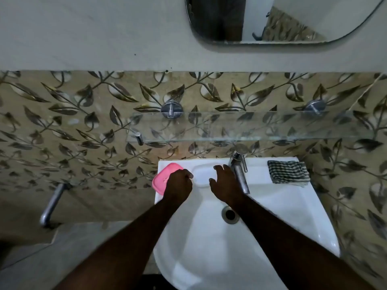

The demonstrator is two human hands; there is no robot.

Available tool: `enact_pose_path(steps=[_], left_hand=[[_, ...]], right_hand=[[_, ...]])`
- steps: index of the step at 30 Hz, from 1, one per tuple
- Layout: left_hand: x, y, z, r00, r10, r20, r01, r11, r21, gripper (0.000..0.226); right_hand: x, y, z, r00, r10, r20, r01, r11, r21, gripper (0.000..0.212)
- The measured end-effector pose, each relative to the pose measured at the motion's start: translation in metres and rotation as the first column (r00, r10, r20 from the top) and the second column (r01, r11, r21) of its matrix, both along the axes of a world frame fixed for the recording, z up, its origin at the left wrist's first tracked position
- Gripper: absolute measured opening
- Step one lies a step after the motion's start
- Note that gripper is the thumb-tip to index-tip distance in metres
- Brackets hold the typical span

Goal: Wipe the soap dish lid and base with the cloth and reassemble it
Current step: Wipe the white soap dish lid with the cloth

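Observation:
A pink soap dish (164, 177) with its lid on lies on the back left corner of the white sink (282, 206). My left hand (179, 184) lies over its right end with the fingers curled on it. My right hand (224, 181) hovers with spread, relaxed fingers over the sink's moulded soap recess, just left of the tap, holding nothing. A black-and-white checked cloth (288, 171) lies folded on the sink's back right corner, away from both hands.
A chrome tap (239, 172) stands at the back of the sink, right of my right hand. The drain (230, 214) is in the basin. A glass shelf (240, 126) hangs on the leaf-patterned tiles above. A mirror (282, 19) is higher up. A wall tap (52, 206) juts out at left.

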State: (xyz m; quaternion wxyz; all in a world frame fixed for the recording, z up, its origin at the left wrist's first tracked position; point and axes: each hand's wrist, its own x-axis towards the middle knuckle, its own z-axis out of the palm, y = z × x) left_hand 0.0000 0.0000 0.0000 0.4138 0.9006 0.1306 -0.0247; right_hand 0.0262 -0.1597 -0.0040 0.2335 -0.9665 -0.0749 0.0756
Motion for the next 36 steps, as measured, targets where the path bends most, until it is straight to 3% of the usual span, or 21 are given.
enact_pose_path(steps=[4, 8, 12, 14, 17, 19, 22, 26, 29, 32, 36], left_hand=[[-0.002, -0.006, -0.001, 0.989, 0.044, -0.143, -0.045, 0.999, -0.002, 0.037], [0.001, -0.013, -0.003, 0.955, 0.062, -0.289, -0.141, 0.955, -0.261, 0.044], [-0.003, -0.019, 0.002, 0.932, 0.119, -0.341, -0.262, 0.872, -0.413, 0.013], [-0.006, -0.022, 0.002, 0.929, 0.139, -0.343, -0.297, 0.834, -0.466, 0.027], [-0.016, -0.027, -0.001, 0.932, 0.146, -0.332, -0.313, 0.786, -0.534, 0.017], [-0.023, -0.027, -0.005, 0.944, 0.155, -0.292, -0.294, 0.795, -0.53, 0.01], [-0.029, -0.02, -0.007, 0.964, 0.213, -0.156, -0.262, 0.852, -0.453, 0.02], [-0.03, -0.001, 0.006, 0.977, 0.211, -0.005, -0.207, 0.951, -0.229, 0.03], [-0.035, 0.01, 0.013, 0.985, 0.17, -0.003, -0.17, 0.979, -0.116, 0.024], [-0.048, 0.012, 0.013, 0.982, 0.15, -0.111, -0.168, 0.971, -0.17, 0.022], [-0.062, 0.006, 0.011, 0.948, 0.147, -0.283, -0.265, 0.857, -0.442, 0.013]], right_hand=[[0.008, -0.002, 0.008, 0.991, -0.098, -0.09, 0.103, 0.993, 0.059, 0.048], [0.011, -0.002, 0.019, 0.969, -0.146, -0.197, 0.178, 0.971, 0.159, 0.047], [0.007, -0.008, 0.031, 0.971, -0.158, -0.178, 0.194, 0.959, 0.205, 0.043], [0.003, -0.01, 0.033, 0.979, -0.157, -0.127, 0.183, 0.958, 0.222, 0.041], [-0.003, -0.01, 0.028, 0.988, -0.119, -0.096, 0.142, 0.946, 0.29, 0.04], [-0.012, -0.011, 0.025, 0.993, -0.118, -0.031, 0.122, 0.937, 0.327, 0.043], [-0.027, -0.012, 0.015, 0.985, -0.174, 0.01, 0.15, 0.876, 0.458, 0.048], [-0.048, -0.002, 0.005, 0.952, -0.192, -0.238, 0.299, 0.749, 0.591, 0.053], [-0.061, -0.005, 0.001, 0.936, -0.157, -0.314, 0.321, 0.746, 0.583, 0.055], [-0.069, -0.013, 0.001, 0.93, -0.169, -0.327, 0.335, 0.757, 0.561, 0.054], [-0.077, -0.027, 0.005, 0.946, -0.17, -0.277, 0.304, 0.765, 0.568, 0.053]])
